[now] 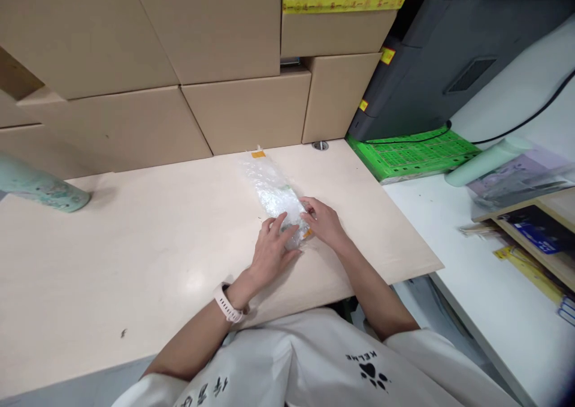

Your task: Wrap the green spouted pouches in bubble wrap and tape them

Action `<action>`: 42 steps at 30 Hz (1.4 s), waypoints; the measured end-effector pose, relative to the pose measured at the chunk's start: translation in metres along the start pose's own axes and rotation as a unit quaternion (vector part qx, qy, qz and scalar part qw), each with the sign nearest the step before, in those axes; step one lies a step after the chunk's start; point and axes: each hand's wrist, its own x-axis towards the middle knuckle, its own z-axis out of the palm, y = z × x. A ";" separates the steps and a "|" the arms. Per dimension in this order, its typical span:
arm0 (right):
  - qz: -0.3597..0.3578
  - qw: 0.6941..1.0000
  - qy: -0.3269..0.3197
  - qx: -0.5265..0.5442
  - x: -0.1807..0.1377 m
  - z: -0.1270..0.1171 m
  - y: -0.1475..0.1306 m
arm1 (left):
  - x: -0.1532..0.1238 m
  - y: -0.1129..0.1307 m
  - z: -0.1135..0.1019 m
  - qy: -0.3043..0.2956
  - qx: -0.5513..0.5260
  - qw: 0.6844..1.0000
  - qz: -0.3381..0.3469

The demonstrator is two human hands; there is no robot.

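A clear bubble-wrap package (279,199) lies slantwise on the pale wooden table (157,257). Pieces of orange tape (258,154) show at its far end and near its close end. What is inside the wrap cannot be made out. My left hand (270,248), with a pink band on the wrist, rests over the near left end of the package, fingers spread and bent. At the near right edge my right hand (326,222) grips the wrap between thumb and fingers; some fingertips are hidden.
Cardboard boxes (247,111) form a wall along the table's back. A green patterned bottle (49,185) is at the left. A dark grey machine (431,60) stands on a green plastic pallet (404,155) at the right, near a mint cylinder (487,160) and a wooden shelf (552,209).
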 end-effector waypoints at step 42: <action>0.178 0.891 -0.184 0.375 0.012 -0.001 -0.005 | -0.008 0.002 -0.004 0.007 -0.075 0.997 0.013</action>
